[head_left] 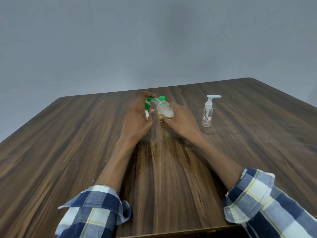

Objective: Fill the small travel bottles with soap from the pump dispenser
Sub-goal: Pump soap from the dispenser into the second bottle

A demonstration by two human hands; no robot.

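your left hand [137, 115] is curled over the green pump dispenser [147, 103], fingers on top of the pump head and thumb low against its white body, so you are grasping it. its spout reaches rightward to the mouth of the small travel bottle [165, 111], which leans tilted toward it. your right hand [180, 120] cups that bottle from its far side, thumb pinching near the base; a little yellowish soap sits at the bottom under foam. a green cap [162, 98] shows just beyond the bottle; whether it belongs to another bottle, you can't tell from here.

by the look of it you're mid-fill on this first bottle. next, press the pump steadily and keep the spout lined up with the narrow neck so nothing spills.

further right of your right hand, well apart, a clear white-pump spray bottle [207, 114] stands upright on the wooden table [68, 143], apparently empty.
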